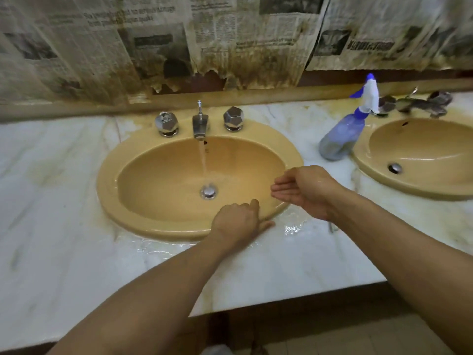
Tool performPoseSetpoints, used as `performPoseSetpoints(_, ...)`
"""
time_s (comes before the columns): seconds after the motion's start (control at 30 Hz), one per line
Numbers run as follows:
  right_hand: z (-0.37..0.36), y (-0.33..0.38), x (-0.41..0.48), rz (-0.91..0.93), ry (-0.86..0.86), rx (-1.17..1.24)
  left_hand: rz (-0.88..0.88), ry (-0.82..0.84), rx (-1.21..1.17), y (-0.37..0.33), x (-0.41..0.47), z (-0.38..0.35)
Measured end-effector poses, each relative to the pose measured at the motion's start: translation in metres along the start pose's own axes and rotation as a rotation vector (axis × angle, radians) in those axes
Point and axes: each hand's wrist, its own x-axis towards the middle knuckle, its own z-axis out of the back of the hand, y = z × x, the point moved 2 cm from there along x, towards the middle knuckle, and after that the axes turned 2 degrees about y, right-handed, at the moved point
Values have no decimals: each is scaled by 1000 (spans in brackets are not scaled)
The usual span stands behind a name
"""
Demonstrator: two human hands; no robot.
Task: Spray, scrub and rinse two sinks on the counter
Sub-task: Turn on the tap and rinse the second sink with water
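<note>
**Left hand point(236, 222) on the rim, right hand point(304, 192) cupped**

Left fingers bend over the front rim of the near sink point(110, 180), thumb flat along it; whether they hold anything I can't tell. The right hand hangs above the sink's right rim, fingers straight and together, holding nothing. The tap point(200, 124) is running into the basin. A spray bottle point(343, 139) stands on the wet bench point(64, 201) between this sink and the second sink point(368, 162).

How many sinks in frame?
2. The centre sink, under the running tap; the right sink, at the frame's right edge and partly cut off, just past the spray bottle. None appears hidden.
</note>
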Motion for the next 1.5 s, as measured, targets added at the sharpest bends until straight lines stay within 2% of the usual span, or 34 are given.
performPoseSetpoints(0.13, 29, 14, 4, 51, -41, 91, 23, 107, -161, -29, 40, 1)
performPoseSetpoints(0.27, 46, 26, 9, 93, -68, 124, 162, 173, -345, -53, 84, -3)
performPoseSetpoints(0.33, 52, 31, 11, 117, -79, 152, 229, 154, -436, -62, 104, -5)
performPoseSetpoints(0.43, 53, 33, 14, 140, -85, 169, 263, 131, -475, -67, 116, -6)
performPoseSetpoints(0.5, 47, 28, 15, 125, -77, 171, 212, 202, -449, -62, 106, -1)
performPoseSetpoints(0.67, 7, 16, 27, 62, 47, 170, 9, 411, -387, -4, 42, 9)
performPoseSetpoints(0.8, -50, 16, 52, -19, 199, 308, -4, 573, -239, 79, -15, 24)
performPoseSetpoints(0.9, -99, 12, 75, -118, 302, 391, 28, 622, -98, 136, -46, 34)
performPoseSetpoints(0.97, -129, 9, 92, -185, 333, 463, 67, 578, -33, 179, -63, 36)
performPoseSetpoints(1.07, -161, 9, 117, -254, 295, 560, 124, 396, 1, 230, -76, 33)
performPoseSetpoints(1.27, -175, 12, 147, -295, 182, 721, 111, 180, 32, 264, -79, 19)
performPoseSetpoints(1.37, -178, 12, 148, -285, 216, 662, 91, 121, 43, 284, -79, 17)
performPoseSetpoints(1.5, -213, 20, 121, -314, 353, 503, 21, 4, 7, 298, -74, 26)
